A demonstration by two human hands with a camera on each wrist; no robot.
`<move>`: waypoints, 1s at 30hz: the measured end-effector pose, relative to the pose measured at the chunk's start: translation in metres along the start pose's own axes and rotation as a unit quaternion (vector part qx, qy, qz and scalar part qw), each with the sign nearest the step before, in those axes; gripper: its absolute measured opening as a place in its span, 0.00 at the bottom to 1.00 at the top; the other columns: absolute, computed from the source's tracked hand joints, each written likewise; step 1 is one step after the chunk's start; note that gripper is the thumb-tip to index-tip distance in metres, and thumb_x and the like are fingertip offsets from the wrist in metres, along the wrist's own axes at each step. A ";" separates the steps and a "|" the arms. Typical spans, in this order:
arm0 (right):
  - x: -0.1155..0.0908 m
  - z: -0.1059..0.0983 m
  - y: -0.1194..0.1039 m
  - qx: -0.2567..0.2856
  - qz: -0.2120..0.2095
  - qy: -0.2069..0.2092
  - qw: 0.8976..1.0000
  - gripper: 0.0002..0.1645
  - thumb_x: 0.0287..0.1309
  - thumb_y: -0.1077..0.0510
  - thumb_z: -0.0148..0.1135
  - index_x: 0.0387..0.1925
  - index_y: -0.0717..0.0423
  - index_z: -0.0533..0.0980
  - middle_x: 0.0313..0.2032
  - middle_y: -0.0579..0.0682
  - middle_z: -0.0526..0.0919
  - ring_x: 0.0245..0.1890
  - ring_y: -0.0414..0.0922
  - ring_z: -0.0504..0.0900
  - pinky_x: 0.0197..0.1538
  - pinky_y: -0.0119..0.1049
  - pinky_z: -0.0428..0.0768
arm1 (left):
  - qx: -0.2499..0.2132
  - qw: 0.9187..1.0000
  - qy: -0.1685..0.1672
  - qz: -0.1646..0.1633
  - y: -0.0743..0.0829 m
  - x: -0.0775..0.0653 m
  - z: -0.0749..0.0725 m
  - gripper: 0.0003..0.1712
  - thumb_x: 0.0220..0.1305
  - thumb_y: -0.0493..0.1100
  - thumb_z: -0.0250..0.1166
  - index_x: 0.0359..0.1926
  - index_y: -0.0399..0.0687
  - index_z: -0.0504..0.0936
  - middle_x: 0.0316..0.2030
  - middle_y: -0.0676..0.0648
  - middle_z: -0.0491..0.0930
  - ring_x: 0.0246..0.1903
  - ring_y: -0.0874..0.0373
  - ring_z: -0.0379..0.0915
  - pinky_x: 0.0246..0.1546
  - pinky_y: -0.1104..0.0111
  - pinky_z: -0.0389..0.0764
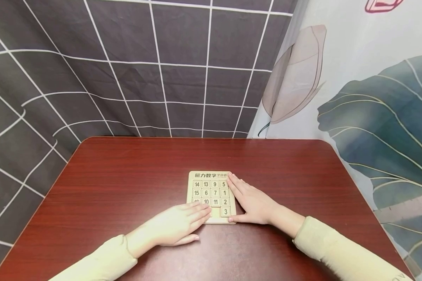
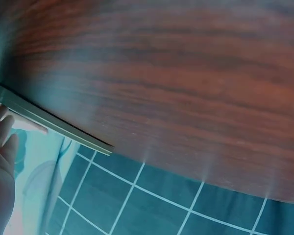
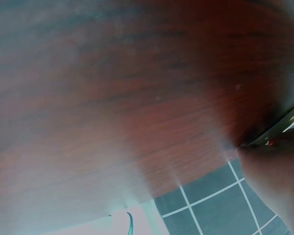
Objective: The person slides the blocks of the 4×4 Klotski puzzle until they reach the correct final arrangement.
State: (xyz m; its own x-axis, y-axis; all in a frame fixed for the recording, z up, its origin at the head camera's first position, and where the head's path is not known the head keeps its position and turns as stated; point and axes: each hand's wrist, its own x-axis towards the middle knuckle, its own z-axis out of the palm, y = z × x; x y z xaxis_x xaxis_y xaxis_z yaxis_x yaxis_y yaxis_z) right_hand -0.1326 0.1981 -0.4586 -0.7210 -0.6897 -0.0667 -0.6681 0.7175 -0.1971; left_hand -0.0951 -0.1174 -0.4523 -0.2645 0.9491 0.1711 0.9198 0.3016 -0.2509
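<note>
A cream sliding number puzzle (image 1: pixel 190 191) lies flat on the table, with numbered square tiles and dark Chinese lettering along its top. One gap shows in its bottom row, left of the 3 tile (image 1: pixel 226 211). My left hand (image 1: pixel 174 224) lies over the lower left tiles with straight fingers, hiding part of that row, its thumb off the near edge. Along the right side rests my right hand (image 1: pixel 254 203), fingertips at the upper right corner and thumb at the lower right one. The left wrist view catches the puzzle's thin side edge (image 2: pixel 54 125) beside the fingers.
The dark red wooden table (image 1: pixel 133 168) has a rounded far edge. Behind it hangs a dark grey curtain (image 1: pixel 183 84) with a white grid, and at the right a white curtain (image 1: pixel 355 43) with large leaf prints.
</note>
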 end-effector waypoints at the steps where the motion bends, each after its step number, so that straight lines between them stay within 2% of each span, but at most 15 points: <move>1: 0.000 0.000 0.000 0.000 0.000 0.000 1.000 0.70 0.61 0.24 0.65 0.83 0.67 0.49 0.86 0.61 0.44 0.86 0.56 0.50 0.83 0.53 0.65 | 0.000 1.000 -0.001 0.000 0.000 0.002 0.000 0.37 0.75 0.64 0.59 0.70 0.42 0.79 0.69 0.44 0.80 0.71 0.52 0.76 0.74 0.63 0.75; 9: -0.001 0.002 0.001 0.000 -0.002 0.001 1.000 0.70 0.62 0.25 0.64 0.83 0.67 0.49 0.86 0.62 0.44 0.86 0.57 0.51 0.83 0.53 0.64 | -0.007 1.000 -0.020 0.001 0.005 0.019 0.000 0.38 0.76 0.65 0.57 0.72 0.44 0.77 0.72 0.45 0.77 0.73 0.54 0.74 0.76 0.63 0.73; 13: 0.000 0.003 0.001 -0.001 -0.002 0.002 1.000 0.70 0.62 0.24 0.64 0.83 0.67 0.49 0.86 0.61 0.44 0.86 0.56 0.51 0.83 0.53 0.64 | -0.003 1.000 -0.024 0.004 0.006 0.021 0.003 0.38 0.77 0.65 0.56 0.74 0.44 0.75 0.73 0.45 0.77 0.73 0.54 0.73 0.77 0.63 0.72; 16: 0.001 0.004 0.002 -0.001 -0.002 0.002 1.000 0.70 0.61 0.24 0.64 0.83 0.67 0.49 0.86 0.61 0.44 0.86 0.56 0.50 0.83 0.53 0.64 | -0.008 1.000 -0.012 0.002 0.005 0.013 0.003 0.38 0.76 0.65 0.58 0.73 0.43 0.76 0.72 0.44 0.77 0.73 0.53 0.74 0.76 0.62 0.73; 21: 0.001 0.004 0.002 -0.005 -0.003 0.001 1.000 0.71 0.61 0.24 0.64 0.83 0.67 0.48 0.86 0.61 0.43 0.86 0.56 0.50 0.83 0.53 0.64 | -0.020 0.999 0.021 -0.017 0.001 -0.012 0.001 0.38 0.72 0.63 0.63 0.70 0.41 0.78 0.70 0.43 0.79 0.71 0.51 0.76 0.74 0.60 0.76; 25: 0.000 0.002 0.002 -0.004 -0.006 0.001 1.000 0.71 0.61 0.25 0.65 0.83 0.67 0.48 0.86 0.62 0.43 0.86 0.56 0.50 0.84 0.53 0.63 | -0.015 0.999 0.027 -0.030 -0.001 -0.029 -0.001 0.38 0.70 0.62 0.66 0.69 0.40 0.80 0.68 0.42 0.81 0.70 0.52 0.77 0.73 0.60 0.76; 30: 0.001 0.001 0.001 -0.004 -0.008 0.001 1.000 0.71 0.61 0.24 0.65 0.84 0.67 0.47 0.86 0.62 0.43 0.86 0.56 0.50 0.84 0.52 0.62 | -0.004 0.999 0.026 -0.040 -0.001 -0.037 -0.004 0.37 0.69 0.61 0.66 0.67 0.40 0.81 0.67 0.43 0.81 0.69 0.52 0.78 0.73 0.60 0.77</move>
State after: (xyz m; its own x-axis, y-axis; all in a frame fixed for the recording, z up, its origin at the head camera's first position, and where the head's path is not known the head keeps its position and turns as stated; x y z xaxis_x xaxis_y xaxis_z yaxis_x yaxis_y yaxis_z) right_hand -0.1337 0.1987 -0.4601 -0.7111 -0.7003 -0.0625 -0.6803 0.7078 -0.1900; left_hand -0.0853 -0.1534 -0.4544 -0.3217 0.9160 0.2396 0.8987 0.3750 -0.2272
